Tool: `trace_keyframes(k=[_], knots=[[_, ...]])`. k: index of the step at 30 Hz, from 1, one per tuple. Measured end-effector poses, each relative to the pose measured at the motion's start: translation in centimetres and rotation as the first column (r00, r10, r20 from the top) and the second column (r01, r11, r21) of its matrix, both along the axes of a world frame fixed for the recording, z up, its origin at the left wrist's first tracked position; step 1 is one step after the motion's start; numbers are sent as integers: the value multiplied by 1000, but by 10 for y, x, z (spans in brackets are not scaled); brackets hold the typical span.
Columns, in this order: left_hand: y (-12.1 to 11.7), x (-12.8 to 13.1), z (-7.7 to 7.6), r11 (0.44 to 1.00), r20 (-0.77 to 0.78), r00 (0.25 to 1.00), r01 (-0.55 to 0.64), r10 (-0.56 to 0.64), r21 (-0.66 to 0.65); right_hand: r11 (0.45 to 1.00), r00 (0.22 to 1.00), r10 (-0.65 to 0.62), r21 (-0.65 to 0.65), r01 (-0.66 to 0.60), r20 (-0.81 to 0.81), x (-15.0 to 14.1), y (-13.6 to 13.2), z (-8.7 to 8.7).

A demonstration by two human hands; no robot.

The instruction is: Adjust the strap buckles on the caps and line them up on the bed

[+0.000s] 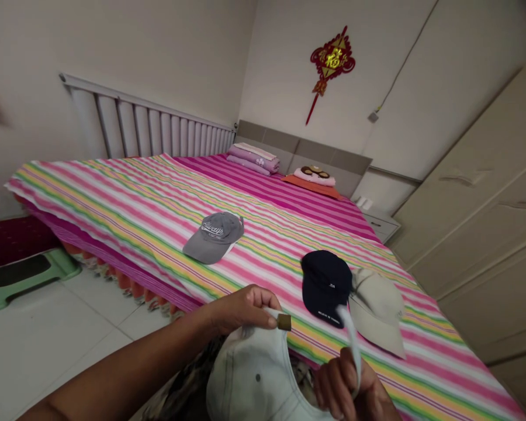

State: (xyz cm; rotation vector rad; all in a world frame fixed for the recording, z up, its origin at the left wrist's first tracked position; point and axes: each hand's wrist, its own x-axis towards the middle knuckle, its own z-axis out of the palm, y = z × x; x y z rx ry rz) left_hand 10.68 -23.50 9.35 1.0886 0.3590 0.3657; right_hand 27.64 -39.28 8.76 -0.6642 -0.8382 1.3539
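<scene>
From the head view, my left hand (249, 310) pinches the rear edge of the pale cap (249, 374), thumb just beside its brass-coloured buckle (284, 322). The pale cap sits nearer me than the navy cap (326, 283), and to its left. My right hand (342, 380), below the navy cap, has its fingers curled round the white strap (352, 333), the blurred end sticking up. Right beside the navy cap lies a beige cap (379, 307); farther off to its left, a grey cap (217, 237).

The bottom edge cuts off the pale cap (249, 374); the white strap (355, 345) in the right hand (335, 383) is blurred. The left edge crops 1 green stool (2, 295).
</scene>
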Motion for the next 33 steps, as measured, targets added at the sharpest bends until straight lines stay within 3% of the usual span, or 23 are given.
trace_keyframes(k=[6,12,19,25,33], knots=[[-1,-1,-1,998,-11,1000,7,-6,55,985,988,-109,-147,92,-114,-6,-1,5],[-3,-3,8,994,37,997,63,-66,93,968,986,-110,-212,135,126,-14,8,12],[-7,-1,8,992,96,991,100,-93,-74,972,944,-19,-215,94,328,-10,22,24],[-6,-1,6,987,89,993,95,-83,-133,949,887,132,-315,16,443,-10,36,41],[-4,-1,6,985,108,992,84,-68,-154,956,851,87,-284,75,518,-15,43,43]])
